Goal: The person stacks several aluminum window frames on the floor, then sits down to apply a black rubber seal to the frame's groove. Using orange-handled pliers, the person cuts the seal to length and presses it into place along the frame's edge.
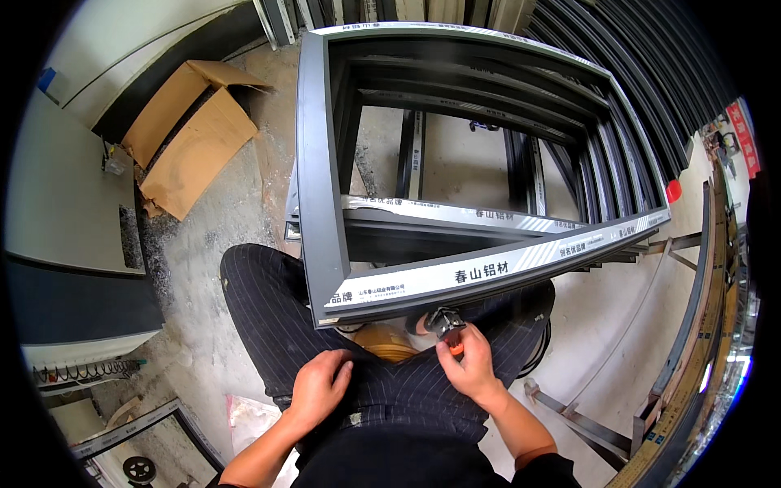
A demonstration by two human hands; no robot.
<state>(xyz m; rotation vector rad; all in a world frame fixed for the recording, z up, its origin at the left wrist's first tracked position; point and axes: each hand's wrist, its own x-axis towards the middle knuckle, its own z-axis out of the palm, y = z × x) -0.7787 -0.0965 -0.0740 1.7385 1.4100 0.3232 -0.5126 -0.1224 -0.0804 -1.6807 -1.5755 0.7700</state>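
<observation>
By the near edge of the metal frame [480, 267], the right hand [470, 364] is clasping a black-and-orange hand tool [446, 324], likely light, rigid, best held around its body; the left hand [320, 386] is resting slack, empty.

A person [390, 457] sits with the left thigh [264, 313] and right thigh [525, 321] spread wide, the left forearm [264, 449] and right forearm [519, 421] bare and angling toward each other. The left grip [320, 385] lies slack near the lap, fingers gently curled; the right grip [471, 362] is clasped, thumb and fingers bent inward.
</observation>
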